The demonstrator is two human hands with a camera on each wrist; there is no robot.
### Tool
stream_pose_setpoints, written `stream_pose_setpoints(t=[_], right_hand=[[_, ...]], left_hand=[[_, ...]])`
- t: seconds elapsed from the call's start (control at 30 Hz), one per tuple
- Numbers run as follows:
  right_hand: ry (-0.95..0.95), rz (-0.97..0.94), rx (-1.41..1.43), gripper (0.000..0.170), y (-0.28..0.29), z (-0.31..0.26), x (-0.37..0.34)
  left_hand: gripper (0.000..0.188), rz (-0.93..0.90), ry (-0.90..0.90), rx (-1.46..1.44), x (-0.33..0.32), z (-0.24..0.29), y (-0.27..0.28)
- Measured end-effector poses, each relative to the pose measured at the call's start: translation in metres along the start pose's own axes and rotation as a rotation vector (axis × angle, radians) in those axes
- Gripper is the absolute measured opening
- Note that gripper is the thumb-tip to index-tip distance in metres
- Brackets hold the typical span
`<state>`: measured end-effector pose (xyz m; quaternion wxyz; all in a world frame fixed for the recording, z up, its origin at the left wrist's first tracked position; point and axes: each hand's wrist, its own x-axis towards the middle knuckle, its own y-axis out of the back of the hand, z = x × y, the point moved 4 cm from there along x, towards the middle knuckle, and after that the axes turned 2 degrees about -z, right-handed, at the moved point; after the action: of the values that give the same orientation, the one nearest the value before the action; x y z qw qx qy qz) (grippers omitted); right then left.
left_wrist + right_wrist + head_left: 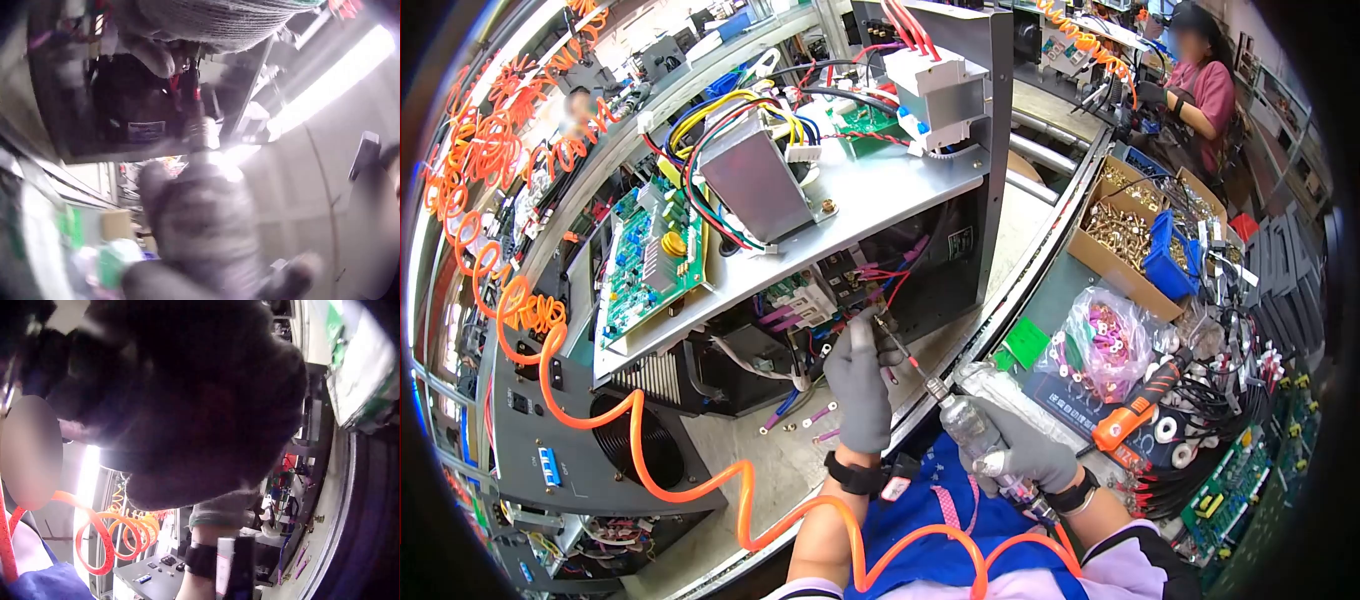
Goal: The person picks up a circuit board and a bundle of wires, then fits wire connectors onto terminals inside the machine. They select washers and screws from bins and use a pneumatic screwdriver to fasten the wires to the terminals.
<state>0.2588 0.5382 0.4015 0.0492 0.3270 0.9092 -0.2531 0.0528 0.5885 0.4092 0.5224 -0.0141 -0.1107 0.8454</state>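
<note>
In the head view the gloved right hand [1025,450] grips a clear-bodied air screwdriver [972,425], whose long bit points up and left into the lower bay of a metal equipment chassis [860,215]. The gloved left hand [860,385] is raised at that bay, its fingertips close to the bit's far end. Whether they pinch the bit or a small part cannot be told. Red and purple wires [890,272] run just above the fingertips. In the left wrist view the driver [206,219] is blurred, with the right hand's fingers around it.
An orange coiled hose [745,500] crosses in front of the chassis. To the right are a carton of brass screws [1115,235], a bag of terminals [1100,340] and an orange-black tool [1140,405]. Loose cable ends [820,415] lie below the bay. Another person sits at upper right.
</note>
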Motion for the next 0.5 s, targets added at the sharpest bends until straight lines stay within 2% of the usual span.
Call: stream_pose_setpoints(t=[0.07, 0.2, 0.3, 0.4, 0.5], right_hand=[[-0.009, -0.011, 0.006, 0.08, -0.002, -0.004, -0.001], [0.028, -0.059, 0.063, 0.084, 0.003, -0.002, -0.004], [0.086, -0.049, 0.087, 0.084, 0.001, -0.009, -0.008], [0.158, -0.024, 0.136, 0.084, 0.001, -0.018, -0.01], [0.161, 0.02, 0.105, 0.085, 0.0, -0.029, -0.015]], left_hand=[[0.033, -0.045, 0.196, -0.224, 0.009, -0.008, 0.001], [0.03, -0.091, 0.287, -0.303, 0.012, 0.001, -0.01], [0.028, -0.064, 0.406, -0.684, 0.008, -0.009, -0.021], [0.025, -0.095, 0.486, -0.781, 0.017, -0.05, -0.014], [0.02, -0.153, 0.349, -0.805, 0.031, -0.062, -0.011]])
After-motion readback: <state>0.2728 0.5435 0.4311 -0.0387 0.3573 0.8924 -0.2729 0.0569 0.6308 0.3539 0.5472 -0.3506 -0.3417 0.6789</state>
